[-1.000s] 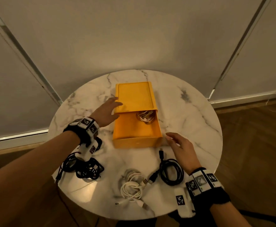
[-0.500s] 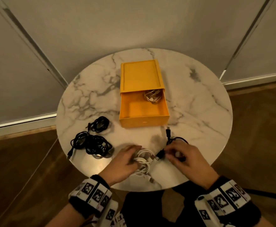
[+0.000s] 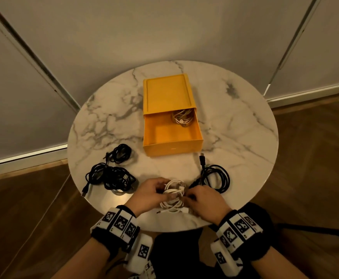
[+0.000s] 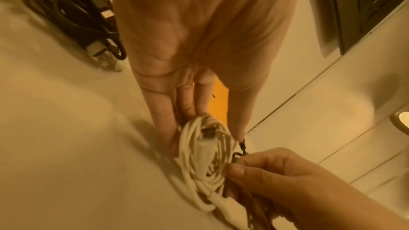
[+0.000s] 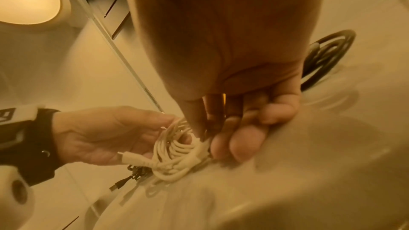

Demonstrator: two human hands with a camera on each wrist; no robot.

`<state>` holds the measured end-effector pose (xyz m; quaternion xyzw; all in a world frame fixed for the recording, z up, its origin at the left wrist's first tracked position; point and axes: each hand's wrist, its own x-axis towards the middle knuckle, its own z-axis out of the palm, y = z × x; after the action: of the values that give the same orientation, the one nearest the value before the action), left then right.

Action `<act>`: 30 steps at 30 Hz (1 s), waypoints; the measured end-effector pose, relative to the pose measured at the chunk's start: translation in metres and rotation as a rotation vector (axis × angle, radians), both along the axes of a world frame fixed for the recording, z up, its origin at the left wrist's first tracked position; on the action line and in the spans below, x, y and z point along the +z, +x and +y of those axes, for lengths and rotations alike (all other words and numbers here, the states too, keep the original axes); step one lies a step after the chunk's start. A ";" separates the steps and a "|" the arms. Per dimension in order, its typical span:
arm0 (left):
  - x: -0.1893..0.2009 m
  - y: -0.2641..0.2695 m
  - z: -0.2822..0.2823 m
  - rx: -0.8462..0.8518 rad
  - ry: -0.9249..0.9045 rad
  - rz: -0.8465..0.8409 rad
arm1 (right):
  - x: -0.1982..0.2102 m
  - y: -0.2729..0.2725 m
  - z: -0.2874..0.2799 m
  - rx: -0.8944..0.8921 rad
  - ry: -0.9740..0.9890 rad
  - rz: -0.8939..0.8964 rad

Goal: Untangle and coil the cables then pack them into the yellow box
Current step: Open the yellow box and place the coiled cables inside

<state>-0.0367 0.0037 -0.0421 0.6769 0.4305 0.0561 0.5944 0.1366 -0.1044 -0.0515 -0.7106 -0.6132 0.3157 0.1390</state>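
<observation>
you're holding the white cable bundle (image 3: 173, 193) at the table's (image 3: 235, 127) near edge, left hand (image 3: 148, 195) and right hand (image 3: 203, 202) both pinching it — one coil is sitting in the yellow box (image 3: 171, 144), black cables (image 3: 112, 176) are waiting.

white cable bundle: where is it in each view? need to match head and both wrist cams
Head: white cable bundle low centre, between both hands.
Left wrist: lower centre, at the left hand's fingertips.
Right wrist: centre-left, below the right hand's fingers.
Shared landmark: the black cable coil, absent from the left wrist view.

Round marble table (image 3: 235, 125), pale wall panels (image 3: 124, 33), wood floor (image 3: 315, 158) (dim warm light).
</observation>
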 end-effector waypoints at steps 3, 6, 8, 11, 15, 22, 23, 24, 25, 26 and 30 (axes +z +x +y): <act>0.003 0.004 -0.006 0.065 0.039 -0.055 | 0.004 0.001 -0.003 -0.030 0.011 0.035; 0.001 0.004 -0.012 0.122 0.088 -0.075 | 0.004 0.003 -0.005 -0.058 0.010 0.098; 0.001 0.002 -0.013 0.108 0.160 -0.042 | 0.003 0.005 -0.009 -0.080 0.014 0.148; 0.005 -0.007 -0.005 0.067 0.229 -0.005 | 0.004 0.005 -0.015 -0.218 -0.007 0.334; 0.025 -0.012 0.008 0.159 0.168 -0.063 | 0.009 0.004 -0.016 -0.277 -0.012 0.353; 0.075 0.026 0.050 0.401 0.159 -0.228 | 0.008 0.002 -0.014 -0.255 -0.009 0.254; 0.079 0.034 0.059 0.439 0.143 -0.249 | 0.008 0.002 -0.013 -0.251 -0.017 0.248; 0.083 0.043 0.067 0.477 0.122 -0.268 | 0.008 0.002 -0.012 -0.246 -0.025 0.240; 0.085 0.052 0.075 0.509 0.104 -0.279 | 0.008 0.003 -0.011 -0.243 -0.033 0.231; 0.085 0.061 0.084 0.528 0.087 -0.279 | 0.008 0.003 -0.011 -0.243 -0.038 0.224; 0.064 0.098 0.120 0.472 0.021 -0.111 | 0.006 0.002 -0.010 -0.256 -0.017 0.184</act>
<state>0.0609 0.1240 0.0224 0.5596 0.5429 0.2353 0.5803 0.1384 -0.1142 -0.0457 -0.7523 -0.4996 0.3642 0.2278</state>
